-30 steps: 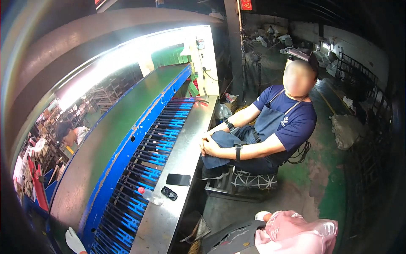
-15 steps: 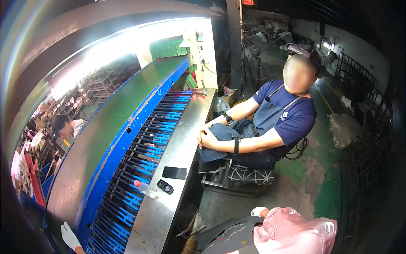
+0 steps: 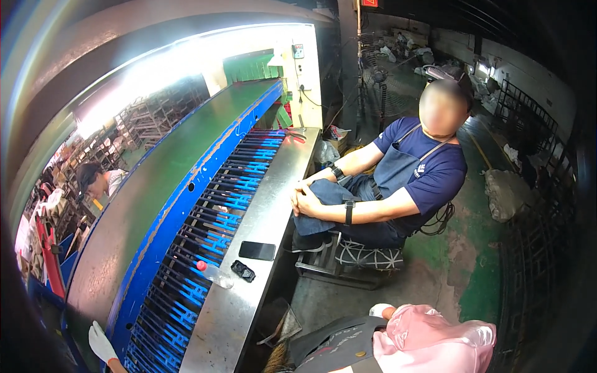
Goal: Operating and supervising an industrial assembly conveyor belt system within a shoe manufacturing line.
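Note:
My left hand [image 3: 99,342], in a white glove, rests at the lower left on the edge of the blue roller conveyor [image 3: 205,248] and holds nothing that I can see. A small white gloved shape [image 3: 379,309] beside a pink cloth [image 3: 435,339] over my lap may be my right hand, mostly hidden. On the steel side shelf [image 3: 280,186] lie a black phone [image 3: 257,250], a small dark object [image 3: 243,270] and a clear bottle with a red cap [image 3: 214,275].
A co-worker [image 3: 398,180] in a blue shirt and apron sits on a stool [image 3: 354,258] to the right of the shelf, hands clasped on one knee. Another person [image 3: 99,180] stands beyond the green belt [image 3: 186,161]. Green floor lies to the right, and a standing fan [image 3: 379,81] is behind.
The view has drifted slightly. The seated co-worker keeps the same pose and the things on the shelf have not moved.

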Demonstrator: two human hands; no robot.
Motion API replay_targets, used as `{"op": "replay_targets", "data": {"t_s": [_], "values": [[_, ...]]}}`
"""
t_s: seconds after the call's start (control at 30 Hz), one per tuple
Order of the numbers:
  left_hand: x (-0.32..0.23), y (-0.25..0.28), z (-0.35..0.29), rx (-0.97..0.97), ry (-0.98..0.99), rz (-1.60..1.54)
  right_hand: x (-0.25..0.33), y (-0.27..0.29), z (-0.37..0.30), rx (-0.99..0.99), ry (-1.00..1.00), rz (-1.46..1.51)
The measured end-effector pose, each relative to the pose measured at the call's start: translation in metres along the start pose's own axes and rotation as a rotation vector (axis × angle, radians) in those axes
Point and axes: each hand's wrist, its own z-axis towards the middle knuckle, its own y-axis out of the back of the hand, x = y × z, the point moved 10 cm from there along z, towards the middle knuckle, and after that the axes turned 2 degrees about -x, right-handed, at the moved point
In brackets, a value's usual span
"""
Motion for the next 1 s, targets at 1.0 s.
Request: {"op": "replay_targets", "data": {"t_s": [1.0], "values": [[-0.002, 0.004, -0.005, -0.029, -0.074, 0.024, 0.043, 0.032, -0.045, -0.110, 0.045, -0.098]]}}
